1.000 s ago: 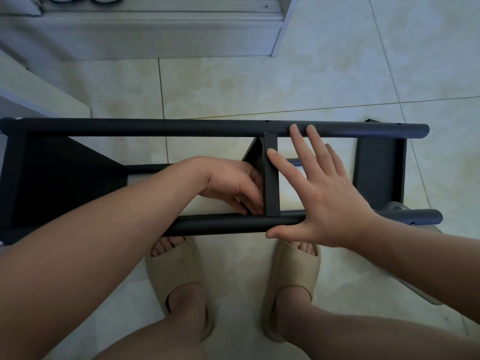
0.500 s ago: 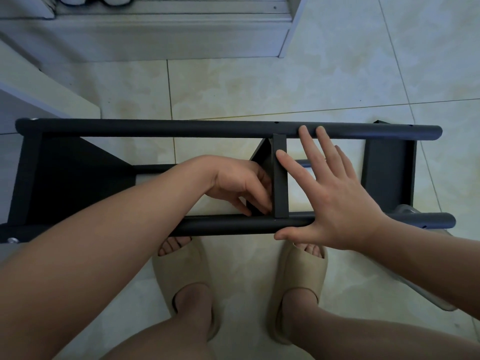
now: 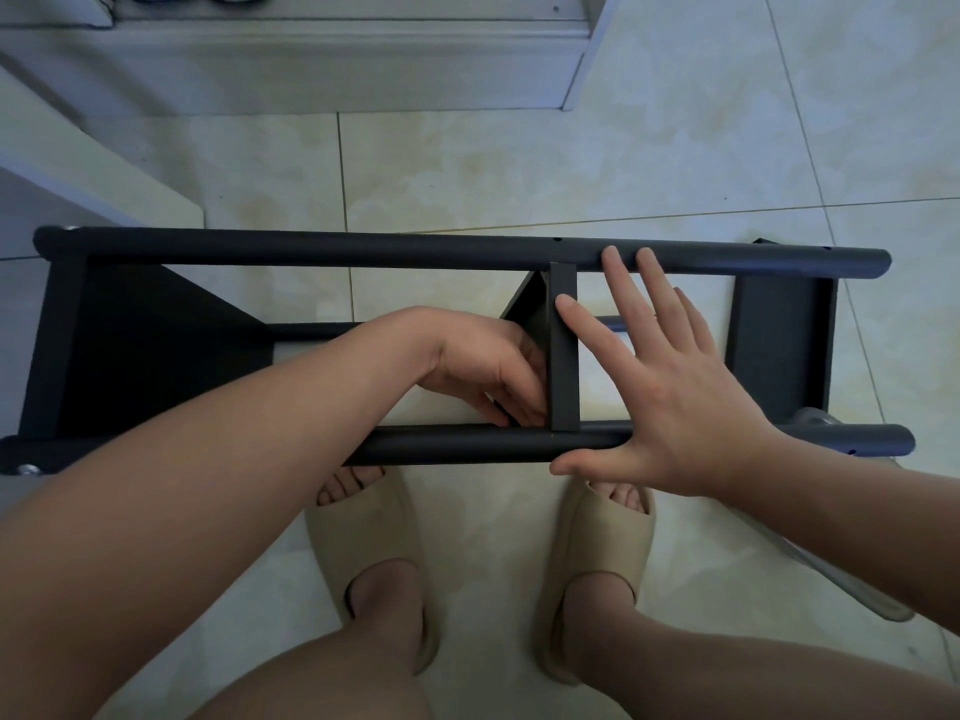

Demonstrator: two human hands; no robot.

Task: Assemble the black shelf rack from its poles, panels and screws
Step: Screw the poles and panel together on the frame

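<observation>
Two long black poles run left to right across the middle of the frame, the far pole (image 3: 363, 249) above and the near pole (image 3: 457, 445) below, forming the upper side of the black shelf rack (image 3: 156, 356), which lies on its side on the pale tiled floor (image 3: 519, 174). Between the poles sit three dark panels: a left panel (image 3: 57, 345) at the left end, a right panel (image 3: 779, 345) toward the right end, and a narrow middle panel (image 3: 564, 356) seen edge-on near the centre. The left hand (image 3: 483, 366) reaches down inside the frame, its fingers curled against the left face of the middle panel just above the near pole; whether it pinches anything cannot be told, since the fingertips are tucked under. The right hand (image 3: 670, 402) lies flat and spread over the gap to the right of that panel: its thumb rests along the near pole, its index fingertip touches the panel's edge, and two longer fingertips reach the far pole. A silvery screw head (image 3: 25, 469) shows at the rack's lower left corner. Below the rack stand the person's feet in beige slippers (image 3: 363, 553), at bottom centre. A white cabinet base (image 3: 311, 70) fills the top of the frame, and a grey object (image 3: 810, 418) lies partly hidden under the right forearm.
</observation>
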